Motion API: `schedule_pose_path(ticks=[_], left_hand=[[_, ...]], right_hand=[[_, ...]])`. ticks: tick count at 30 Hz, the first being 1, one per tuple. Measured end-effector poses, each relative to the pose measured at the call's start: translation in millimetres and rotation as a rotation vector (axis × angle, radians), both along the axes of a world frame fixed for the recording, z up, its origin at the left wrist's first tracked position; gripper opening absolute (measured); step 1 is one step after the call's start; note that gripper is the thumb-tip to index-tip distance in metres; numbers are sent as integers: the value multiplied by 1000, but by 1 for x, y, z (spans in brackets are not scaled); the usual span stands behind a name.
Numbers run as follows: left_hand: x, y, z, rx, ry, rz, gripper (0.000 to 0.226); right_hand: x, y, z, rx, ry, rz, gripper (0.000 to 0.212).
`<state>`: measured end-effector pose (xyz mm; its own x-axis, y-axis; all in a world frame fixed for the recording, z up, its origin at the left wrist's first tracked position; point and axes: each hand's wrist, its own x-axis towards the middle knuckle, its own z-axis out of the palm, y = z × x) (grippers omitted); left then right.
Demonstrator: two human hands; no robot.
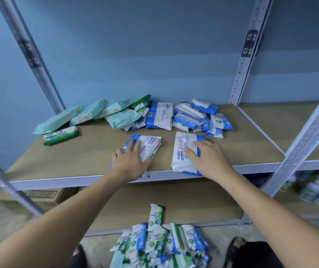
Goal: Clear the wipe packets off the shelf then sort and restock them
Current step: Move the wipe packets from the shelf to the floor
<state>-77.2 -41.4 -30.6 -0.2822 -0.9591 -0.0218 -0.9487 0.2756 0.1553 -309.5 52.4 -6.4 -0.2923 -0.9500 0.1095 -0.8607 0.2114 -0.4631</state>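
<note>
Lying flat, white-and-blue wipe packets [182,161], brown shelf [77,157]

Two forearms [64,213], bare along their whole visible length, ending in left hand [129,163] and right hand [210,160], fingers bare. Black open-toed sandal [235,247] on the right foot, toes showing past a broad strap; edge of a second black sandal [79,255] on the left foot. Dark, near-black garment [261,256] over the right leg, fabric detail blurred.

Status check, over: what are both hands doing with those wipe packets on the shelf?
Left hand flat on blue-white packet, right hand flat on second packet, both near shelf front. Heap of packets behind; pile on floor. Nothing blocking.
</note>
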Motion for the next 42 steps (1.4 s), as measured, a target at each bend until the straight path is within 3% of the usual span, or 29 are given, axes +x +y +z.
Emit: schedule_pose_path(ticks=[4,10,12,15,18,25,30,34,38,42], left_hand=[[-1,-9,2,59,55,39,74],[-6,-7,-7,-83,15,42,79],[-7,-5,-7,-63,-5,49,86],[-7,-3,-4,-52,-32,44,95],[-5,2,-4,-65,-52,35,96],[13,39,-22,-293,130,-6,78],[38,80,-52,-448,206,-49,75],[59,118,-91,-457,256,-52,73],[77,145,-139,-380,226,-104,72],[86,153,-175,-224,154,-121,70]], right_hand=[[22,-23,1,252,169,4,78],[16,-33,0,256,-24,82,44],[23,-32,-10,262,88,26,58],[32,-33,-19,288,199,-71,95],[34,-32,-18,303,240,-111,99],[52,9,-33,7,263,-135,81],[68,48,-64,-217,223,-126,89],[77,78,-89,-251,129,-96,103],[83,105,-129,-142,130,44,102],[88,116,-173,102,112,99,97]])
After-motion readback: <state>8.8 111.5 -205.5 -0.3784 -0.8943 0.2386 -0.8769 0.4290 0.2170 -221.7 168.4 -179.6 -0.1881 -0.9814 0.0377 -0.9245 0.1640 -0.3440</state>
